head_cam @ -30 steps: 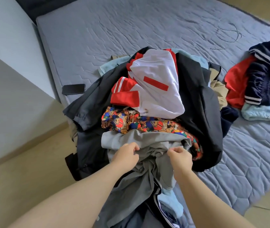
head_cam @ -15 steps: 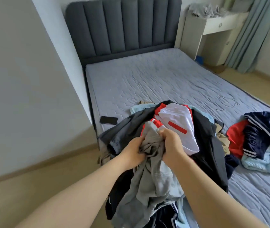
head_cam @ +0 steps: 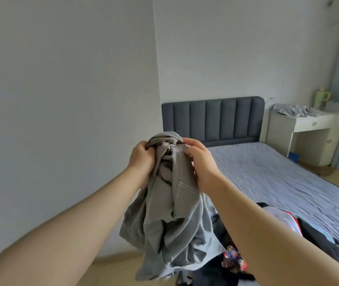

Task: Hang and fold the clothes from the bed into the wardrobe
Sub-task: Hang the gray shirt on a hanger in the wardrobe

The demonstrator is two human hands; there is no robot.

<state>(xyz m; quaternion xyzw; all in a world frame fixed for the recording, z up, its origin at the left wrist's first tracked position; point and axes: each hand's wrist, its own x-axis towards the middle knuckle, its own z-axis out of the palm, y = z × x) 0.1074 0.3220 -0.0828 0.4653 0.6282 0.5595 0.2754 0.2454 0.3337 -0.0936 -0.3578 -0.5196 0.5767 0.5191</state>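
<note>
Grey garment (head_cam: 174,219) hangs bunched from a two-handed grip, held up at arm's length, with the bed (head_cam: 278,182) below and to the right of the grip. Left hand (head_cam: 141,159) and right hand (head_cam: 201,166) sit level and close together. Both have their fingers curled tight into the top wad of cloth, one on each side of it.

From the grip the cloth falls straight down, so its long axis is vertical. The loose bulk lies directly below, between the forearms, and neither hand is plainly nearer to it. The lowest folds reach down near the pile of clothes (head_cam: 308,230), which lies below and right of the grip; whether they touch it cannot be told.

As I judge it, the coming move needs the hands to part sideways along the top edge and shake the piece open. Which edge they hold (waistband, hem or collar) cannot be told.

A line of pale double stitching runs just below the right hand. No brand, label or writing can be read.
</note>
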